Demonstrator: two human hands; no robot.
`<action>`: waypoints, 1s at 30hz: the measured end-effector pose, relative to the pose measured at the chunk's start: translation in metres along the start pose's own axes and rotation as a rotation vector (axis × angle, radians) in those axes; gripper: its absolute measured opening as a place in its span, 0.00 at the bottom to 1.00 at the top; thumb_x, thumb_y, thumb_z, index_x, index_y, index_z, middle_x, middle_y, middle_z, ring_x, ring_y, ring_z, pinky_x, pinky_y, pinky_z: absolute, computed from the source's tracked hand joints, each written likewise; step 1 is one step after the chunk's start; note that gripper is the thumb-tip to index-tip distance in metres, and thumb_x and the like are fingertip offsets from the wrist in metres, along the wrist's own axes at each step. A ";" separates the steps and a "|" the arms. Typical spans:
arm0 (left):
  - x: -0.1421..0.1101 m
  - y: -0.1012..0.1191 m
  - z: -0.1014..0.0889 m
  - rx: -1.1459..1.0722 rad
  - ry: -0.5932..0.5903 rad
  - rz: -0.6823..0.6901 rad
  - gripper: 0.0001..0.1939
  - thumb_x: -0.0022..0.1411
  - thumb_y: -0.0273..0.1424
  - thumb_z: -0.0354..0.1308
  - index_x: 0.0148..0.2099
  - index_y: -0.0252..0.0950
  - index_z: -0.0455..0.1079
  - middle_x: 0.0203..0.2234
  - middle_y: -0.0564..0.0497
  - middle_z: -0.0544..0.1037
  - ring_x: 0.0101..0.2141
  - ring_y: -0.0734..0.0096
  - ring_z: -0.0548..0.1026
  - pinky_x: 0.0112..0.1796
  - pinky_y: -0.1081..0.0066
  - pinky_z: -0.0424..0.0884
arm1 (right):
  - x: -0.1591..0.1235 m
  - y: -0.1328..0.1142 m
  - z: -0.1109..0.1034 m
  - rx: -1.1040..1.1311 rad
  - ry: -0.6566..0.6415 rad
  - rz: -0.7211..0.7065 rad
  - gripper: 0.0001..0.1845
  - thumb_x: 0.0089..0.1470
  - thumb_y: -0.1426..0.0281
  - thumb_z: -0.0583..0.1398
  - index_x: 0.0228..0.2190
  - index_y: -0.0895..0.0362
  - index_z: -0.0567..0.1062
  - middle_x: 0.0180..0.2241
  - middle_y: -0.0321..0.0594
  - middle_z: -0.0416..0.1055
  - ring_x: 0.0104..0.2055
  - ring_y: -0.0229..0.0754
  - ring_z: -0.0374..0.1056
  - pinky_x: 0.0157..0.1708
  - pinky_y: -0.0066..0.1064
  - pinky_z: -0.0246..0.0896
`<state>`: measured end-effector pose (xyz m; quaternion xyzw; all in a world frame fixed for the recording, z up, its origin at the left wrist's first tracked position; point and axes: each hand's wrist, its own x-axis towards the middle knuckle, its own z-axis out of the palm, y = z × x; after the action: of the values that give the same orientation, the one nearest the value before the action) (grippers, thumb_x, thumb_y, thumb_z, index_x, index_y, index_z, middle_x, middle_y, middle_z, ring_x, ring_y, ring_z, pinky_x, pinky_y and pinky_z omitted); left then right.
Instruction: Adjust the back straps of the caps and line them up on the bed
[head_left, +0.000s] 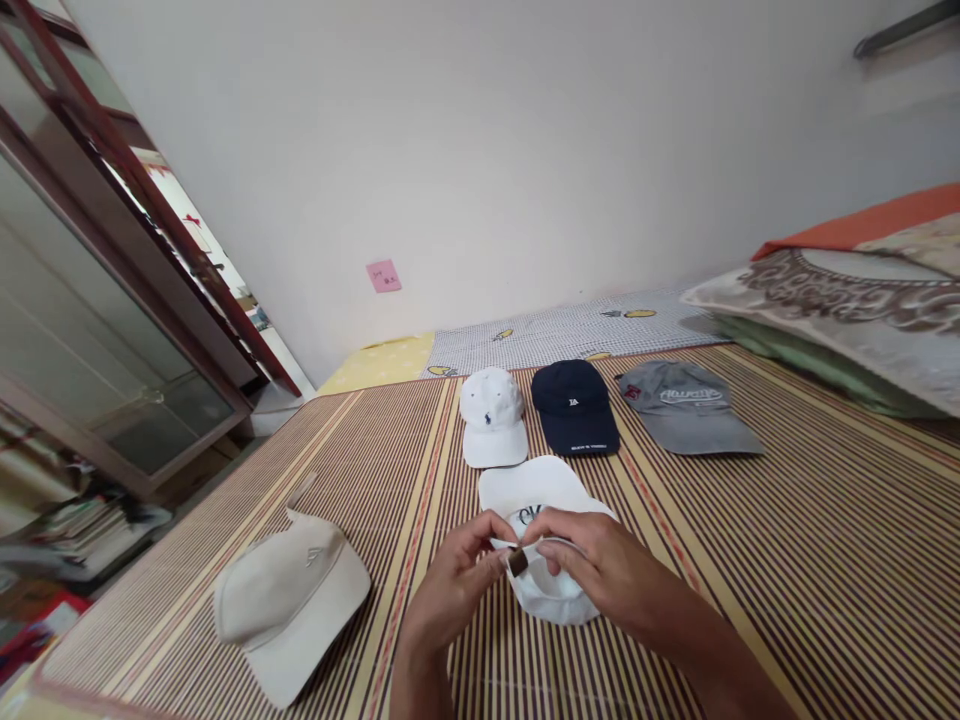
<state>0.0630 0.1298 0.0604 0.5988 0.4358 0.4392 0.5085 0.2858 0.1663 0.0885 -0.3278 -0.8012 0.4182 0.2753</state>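
A white baseball cap point(559, 600) with dark lettering on its front lies on the striped mat, its brim pointing away from me. Both hands are at its back strap, where a dark brown buckle point(517, 562) shows between them. My left hand point(461, 575) pinches the strap at the buckle's left side. From the right, my right hand point(592, 560) grips the strap with thumb and fingers. The fingers partly cover the lettering and the strap's ends. A beige cap point(289, 595) rests on the mat to the left, its loose strap sticking up.
Beyond my hands stand a white cap point(493, 420), a navy cap point(574, 405) and a grey cap point(686, 408) in a row. A striped mat point(405, 450) covers the bed. Pillows point(847, 310) lie at the right, and a glass-paned door point(97, 290) is at the left.
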 end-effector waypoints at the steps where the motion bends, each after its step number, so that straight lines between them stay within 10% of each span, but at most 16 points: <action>1: 0.000 -0.001 0.000 -0.004 0.000 -0.004 0.13 0.66 0.42 0.65 0.40 0.37 0.73 0.31 0.54 0.72 0.33 0.71 0.66 0.38 0.69 0.62 | 0.000 -0.001 0.002 0.008 -0.003 0.014 0.11 0.66 0.71 0.54 0.40 0.52 0.77 0.31 0.34 0.76 0.34 0.41 0.70 0.35 0.32 0.56; 12: 0.002 0.000 0.002 0.026 0.012 0.004 0.15 0.65 0.44 0.66 0.36 0.36 0.76 0.29 0.53 0.73 0.31 0.71 0.66 0.35 0.70 0.61 | -0.006 0.008 -0.012 0.008 0.037 0.118 0.09 0.56 0.67 0.65 0.41 0.51 0.79 0.42 0.39 0.80 0.48 0.49 0.73 0.47 0.38 0.61; 30: 0.009 -0.013 0.004 0.066 0.085 0.019 0.18 0.58 0.47 0.72 0.34 0.36 0.81 0.27 0.52 0.77 0.30 0.70 0.68 0.34 0.69 0.60 | -0.006 0.007 -0.007 0.030 -0.037 0.067 0.11 0.60 0.66 0.60 0.27 0.54 0.77 0.28 0.35 0.76 0.36 0.44 0.71 0.35 0.34 0.56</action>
<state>0.0683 0.1385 0.0477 0.6001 0.4655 0.4543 0.4656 0.2968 0.1682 0.0855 -0.3424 -0.7885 0.4450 0.2512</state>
